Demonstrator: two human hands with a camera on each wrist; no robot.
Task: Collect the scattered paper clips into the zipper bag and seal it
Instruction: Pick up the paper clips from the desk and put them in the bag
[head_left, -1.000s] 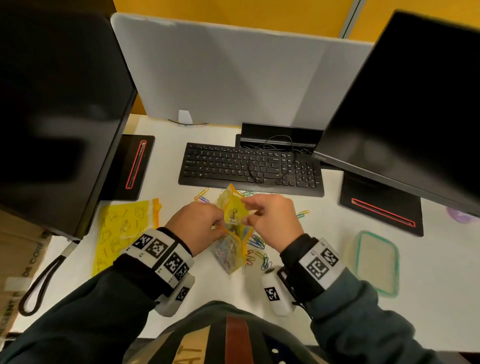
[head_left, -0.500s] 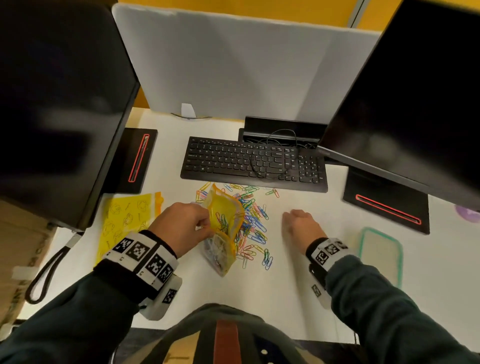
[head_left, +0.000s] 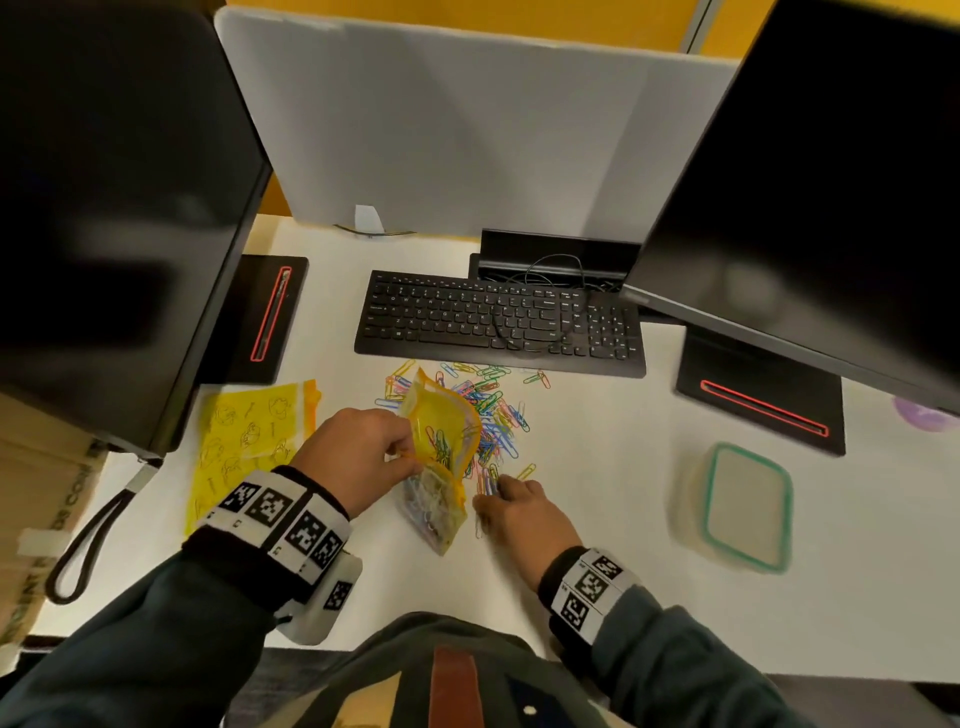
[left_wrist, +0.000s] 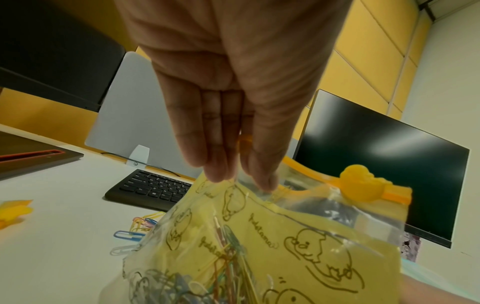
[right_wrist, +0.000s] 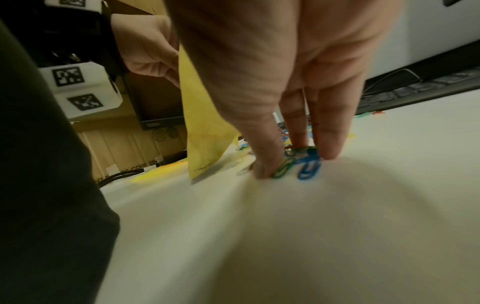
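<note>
I'm mid-collection: my left hand (head_left: 358, 457) pinches the zipper bag (head_left: 441, 441) open by its rim, upright at the pile's seven o'clock. My right hand (head_left: 524, 514) pinches a few paper clips (right_wrist: 298, 162) against the desk (head_left: 597, 519); next they must be lifted into the mouth.

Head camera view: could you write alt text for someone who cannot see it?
A person's left hand holds open a yellow printed plastic zipper bag partly filled with clips, while the right hand gathers colourful paper clips scattered on a white desk before a black keyboard.
</note>
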